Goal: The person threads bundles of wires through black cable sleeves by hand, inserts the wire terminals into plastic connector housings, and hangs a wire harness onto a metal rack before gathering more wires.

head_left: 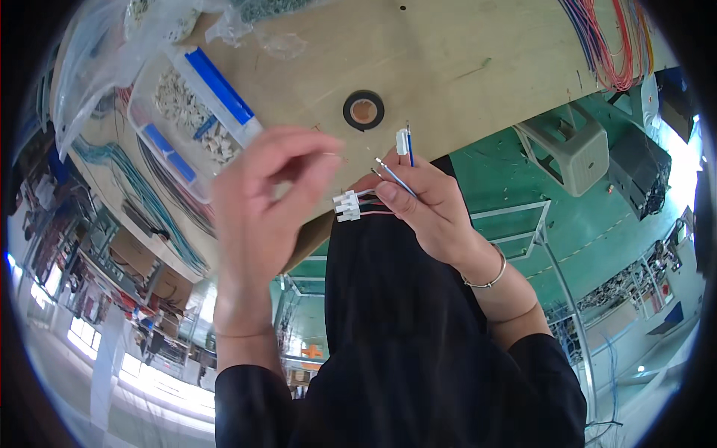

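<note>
My right hand (429, 198) is closed round a small bundle of wires (377, 212). A white plastic connector (347, 207) sits on the bundle's left end, with pink and dark wires running into it. A blue wire with a bare metal tip (397, 179) pokes out between thumb and forefinger. Beyond the knuckles stand a second white connector (403, 140) and another blue wire (410, 149). To the left, my left hand (272, 190) is raised and blurred. Its thumb and forefinger tips come close together around a tiny pale sliver that I cannot make out.
A black tape roll (364, 110) lies on the wooden table (441, 45). At left, a clear bin (138, 112) with blue strips holds many white connectors. Wire bundles lie at far right (620, 45) and left (134, 187). A plastic stool (571, 149) stands on the green floor.
</note>
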